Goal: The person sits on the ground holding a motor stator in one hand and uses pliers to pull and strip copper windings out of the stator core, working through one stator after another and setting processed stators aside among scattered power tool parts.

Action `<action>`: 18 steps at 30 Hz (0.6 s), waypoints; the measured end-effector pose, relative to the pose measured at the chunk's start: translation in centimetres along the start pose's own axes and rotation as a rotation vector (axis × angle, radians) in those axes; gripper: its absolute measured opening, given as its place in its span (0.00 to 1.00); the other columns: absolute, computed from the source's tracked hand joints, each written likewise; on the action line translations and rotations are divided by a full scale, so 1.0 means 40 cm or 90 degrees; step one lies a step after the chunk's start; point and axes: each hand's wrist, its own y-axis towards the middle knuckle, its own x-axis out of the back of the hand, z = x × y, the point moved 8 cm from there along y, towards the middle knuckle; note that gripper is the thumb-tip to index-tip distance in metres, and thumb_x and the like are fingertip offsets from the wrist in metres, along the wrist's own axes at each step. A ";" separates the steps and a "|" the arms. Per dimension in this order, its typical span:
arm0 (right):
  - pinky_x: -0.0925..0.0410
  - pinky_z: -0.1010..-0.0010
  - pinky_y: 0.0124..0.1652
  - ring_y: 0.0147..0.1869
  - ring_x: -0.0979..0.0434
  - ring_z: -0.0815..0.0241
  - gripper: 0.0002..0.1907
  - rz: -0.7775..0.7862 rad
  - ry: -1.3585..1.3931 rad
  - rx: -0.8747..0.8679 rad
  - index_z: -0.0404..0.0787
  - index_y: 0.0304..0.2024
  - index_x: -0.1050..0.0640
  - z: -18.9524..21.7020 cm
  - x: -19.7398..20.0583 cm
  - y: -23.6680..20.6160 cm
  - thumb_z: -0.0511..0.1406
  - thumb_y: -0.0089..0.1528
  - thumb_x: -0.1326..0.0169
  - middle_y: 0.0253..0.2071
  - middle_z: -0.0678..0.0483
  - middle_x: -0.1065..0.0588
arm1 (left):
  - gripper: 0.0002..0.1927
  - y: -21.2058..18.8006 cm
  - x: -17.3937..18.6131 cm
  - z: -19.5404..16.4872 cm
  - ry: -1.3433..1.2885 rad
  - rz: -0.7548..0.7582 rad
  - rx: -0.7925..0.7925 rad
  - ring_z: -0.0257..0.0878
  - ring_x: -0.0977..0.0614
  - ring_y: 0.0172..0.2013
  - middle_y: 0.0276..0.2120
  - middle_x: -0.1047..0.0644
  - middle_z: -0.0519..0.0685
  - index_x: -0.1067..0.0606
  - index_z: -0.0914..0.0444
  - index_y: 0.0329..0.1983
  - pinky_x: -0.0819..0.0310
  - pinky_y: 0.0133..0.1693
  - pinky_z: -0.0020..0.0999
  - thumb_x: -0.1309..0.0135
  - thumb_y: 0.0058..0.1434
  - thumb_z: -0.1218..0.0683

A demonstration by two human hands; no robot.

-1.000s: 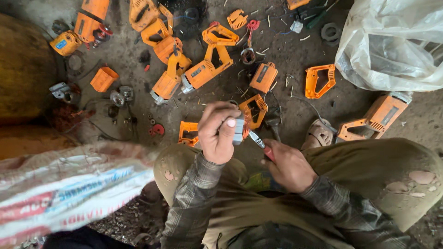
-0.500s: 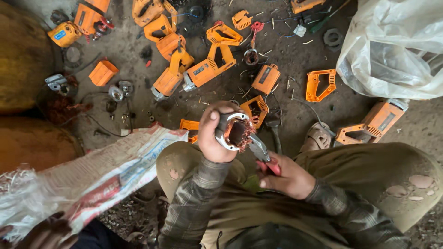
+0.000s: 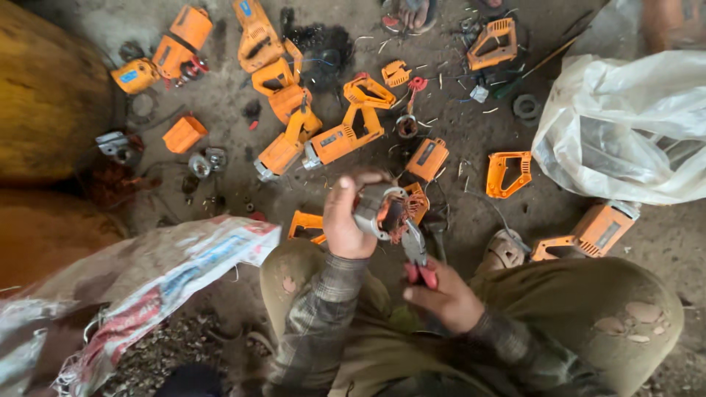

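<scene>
Both hands are full: left hand [image 3: 344, 220] grips a motor stator [image 3: 380, 211], right hand [image 3: 441, 298] red-handled pliers [image 3: 416, 257].

Orange tool housings [image 3: 344, 140] litter grey-brown ground; red-handled pliers [image 3: 418, 259] meet a silver-grey stator [image 3: 381, 212], beside a white, red-and-blue printed sack [image 3: 147, 283] and plaid sleeves [image 3: 316, 323].
</scene>
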 end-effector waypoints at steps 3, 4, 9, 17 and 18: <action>0.35 0.73 0.45 0.43 0.34 0.68 0.16 -0.036 -0.026 0.050 0.38 0.45 0.29 0.017 0.001 0.004 0.28 0.56 0.40 0.37 0.59 0.33 | 0.26 -0.011 -0.076 -0.047 0.099 0.174 -0.154 0.48 0.18 0.55 0.55 0.23 0.59 0.26 0.71 0.53 0.23 0.60 0.43 0.54 0.71 0.43; 0.36 0.73 0.46 0.43 0.34 0.68 0.17 -0.034 -0.018 0.044 0.38 0.46 0.30 0.017 -0.001 0.002 0.27 0.55 0.42 0.37 0.59 0.33 | 0.23 -0.011 -0.084 -0.047 0.098 0.182 -0.158 0.49 0.17 0.54 0.54 0.23 0.60 0.26 0.71 0.54 0.23 0.59 0.44 0.51 0.69 0.46; 0.39 0.74 0.38 0.38 0.37 0.66 0.24 0.034 0.104 0.018 0.40 0.46 0.32 0.019 -0.033 -0.027 0.22 0.46 0.49 0.34 0.59 0.36 | 0.20 -0.001 -0.077 -0.009 0.126 0.138 -0.114 0.52 0.17 0.50 0.50 0.23 0.60 0.26 0.74 0.54 0.22 0.55 0.47 0.40 0.63 0.56; 0.43 0.72 0.29 0.32 0.38 0.63 0.26 0.151 0.464 -0.145 0.42 0.40 0.37 -0.021 -0.123 -0.057 0.19 0.40 0.52 0.32 0.56 0.39 | 0.19 -0.015 -0.081 0.049 -0.089 0.230 0.038 0.54 0.18 0.48 0.49 0.25 0.61 0.26 0.73 0.52 0.18 0.47 0.53 0.42 0.60 0.59; 0.43 0.72 0.28 0.32 0.38 0.62 0.26 0.145 0.488 -0.159 0.43 0.39 0.37 -0.023 -0.127 -0.065 0.20 0.40 0.51 0.31 0.55 0.39 | 0.19 -0.019 -0.087 0.054 -0.110 0.246 0.065 0.55 0.19 0.49 0.49 0.25 0.62 0.26 0.73 0.53 0.17 0.46 0.55 0.42 0.60 0.58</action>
